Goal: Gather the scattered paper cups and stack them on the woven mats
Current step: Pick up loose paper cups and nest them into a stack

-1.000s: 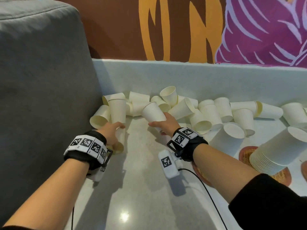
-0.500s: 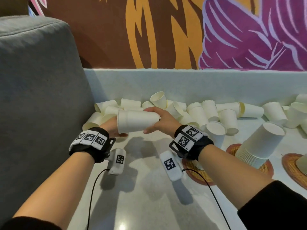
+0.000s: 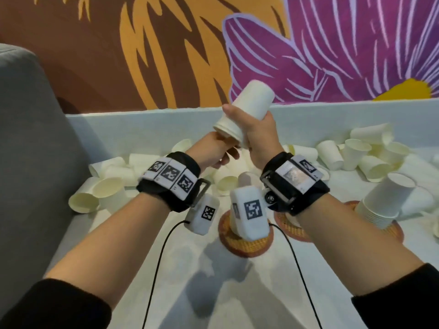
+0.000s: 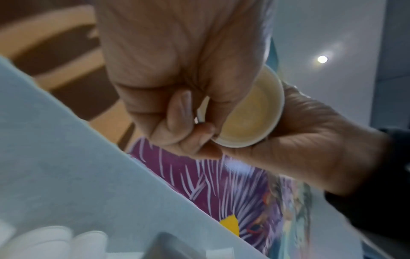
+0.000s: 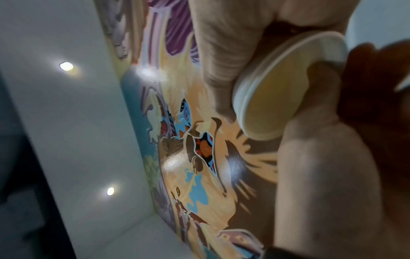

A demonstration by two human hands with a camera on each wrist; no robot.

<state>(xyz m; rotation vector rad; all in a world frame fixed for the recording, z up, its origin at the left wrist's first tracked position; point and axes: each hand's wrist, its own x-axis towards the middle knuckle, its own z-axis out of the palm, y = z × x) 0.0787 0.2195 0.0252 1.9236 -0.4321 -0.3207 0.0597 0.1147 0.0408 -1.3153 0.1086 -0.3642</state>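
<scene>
My right hand [image 3: 251, 124] grips two nested white paper cups [image 3: 247, 108], raised and tilted with the base up and to the right. My left hand [image 3: 225, 155] sits below them, its curled fingers pinching their rim [image 4: 250, 112]. The right wrist view shows two stacked rims around the yellowish cup mouth [image 5: 284, 98]. Many loose cups [image 3: 107, 193] lie scattered along the back of the table, with more at the right [image 3: 356, 157]. Three round woven mats lie ahead: one [image 3: 247, 248] under my wrists, one [image 3: 294, 233] beside it, one [image 3: 394, 231] bearing a tall leaning stack of cups [image 3: 384, 200].
A grey upholstered seat back [image 3: 28, 138] walls off the left side. A low pale ledge [image 3: 142, 129] runs behind the cups, under a painted mural. Camera cables trail over the bare white tabletop [image 3: 213, 293] near me.
Both hands rose from the pile with cups. The cups, held level above the table half a second ago, now point up in front of the ledge, higher and further right.
</scene>
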